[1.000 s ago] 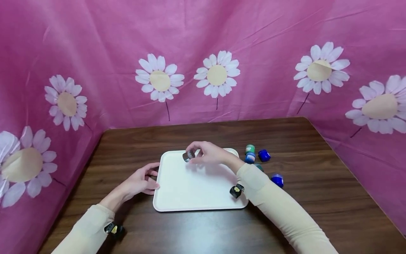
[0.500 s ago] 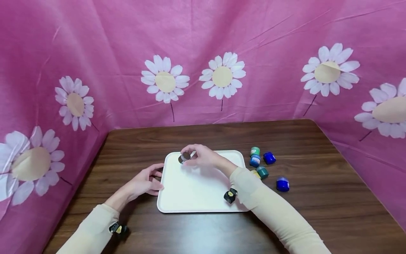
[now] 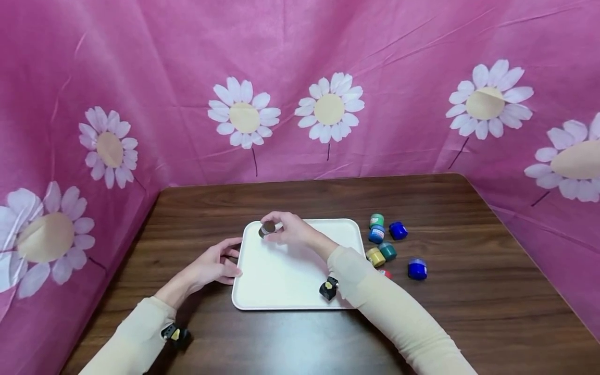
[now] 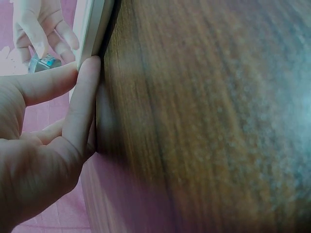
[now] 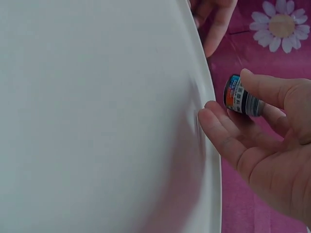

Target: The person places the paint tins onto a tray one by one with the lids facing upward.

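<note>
The right hand [image 3: 289, 229] pinches a dark jar [image 3: 266, 228] at the far-left corner of the white tray [image 3: 281, 276] (contact between them is unclear), while the left hand's [image 3: 211, 265] loose fingers touch its edge. Levelling the jar before any release seems wise: its stubby axis slants, ridged end toward the palm.
</note>
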{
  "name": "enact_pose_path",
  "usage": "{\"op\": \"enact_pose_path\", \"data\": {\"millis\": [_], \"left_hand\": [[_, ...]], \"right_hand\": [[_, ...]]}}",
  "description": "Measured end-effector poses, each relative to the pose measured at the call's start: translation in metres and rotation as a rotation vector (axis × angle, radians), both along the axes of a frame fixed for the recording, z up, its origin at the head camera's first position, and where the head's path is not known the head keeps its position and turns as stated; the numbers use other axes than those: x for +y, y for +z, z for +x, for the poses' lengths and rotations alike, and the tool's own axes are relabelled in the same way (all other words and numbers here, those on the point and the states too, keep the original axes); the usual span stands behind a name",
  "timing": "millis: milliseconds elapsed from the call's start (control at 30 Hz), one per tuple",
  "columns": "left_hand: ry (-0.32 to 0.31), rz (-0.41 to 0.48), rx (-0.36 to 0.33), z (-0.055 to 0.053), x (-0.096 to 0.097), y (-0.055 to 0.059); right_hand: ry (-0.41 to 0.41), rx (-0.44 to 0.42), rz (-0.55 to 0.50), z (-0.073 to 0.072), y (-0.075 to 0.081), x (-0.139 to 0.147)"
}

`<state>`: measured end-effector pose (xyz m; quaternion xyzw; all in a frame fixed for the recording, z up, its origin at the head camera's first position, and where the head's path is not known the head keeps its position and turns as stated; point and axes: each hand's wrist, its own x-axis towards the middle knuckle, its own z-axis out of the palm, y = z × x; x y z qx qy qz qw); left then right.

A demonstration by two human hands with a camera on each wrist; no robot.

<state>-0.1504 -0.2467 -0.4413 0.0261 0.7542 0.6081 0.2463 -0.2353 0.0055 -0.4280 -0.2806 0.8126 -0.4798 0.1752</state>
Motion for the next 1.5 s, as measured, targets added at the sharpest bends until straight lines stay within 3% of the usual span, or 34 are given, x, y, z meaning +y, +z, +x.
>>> {"op": "enact_pose_path", "data": {"millis": [367,733,1033,1267,1500], "left_hand": [[-0.009,-0.011,0.005,-0.001,-0.002,0.007],[-0.008,-0.003,0.001,0.001,-0.002,0.007],[-0.019,-0.004,-0.005,0.0,0.004,0.003],[0.0,-0.013,0.008,0.001,0.0,0.007],[-0.007,-0.008,-0.001,0.002,0.002,0.003]], "right_hand": [[-0.049,0.075,0.073,-0.002,0.002,-0.014],[-0.052,-0.022,0.043,0.002,-0.001,-0.017],[-0.057,0.075,0.138,0.005,-0.004,-0.018],[-0.042,0.091,0.132,0.002,-0.001,-0.024],[-0.054,0.086,0.178,0.002,-0.004,-0.024]]}}
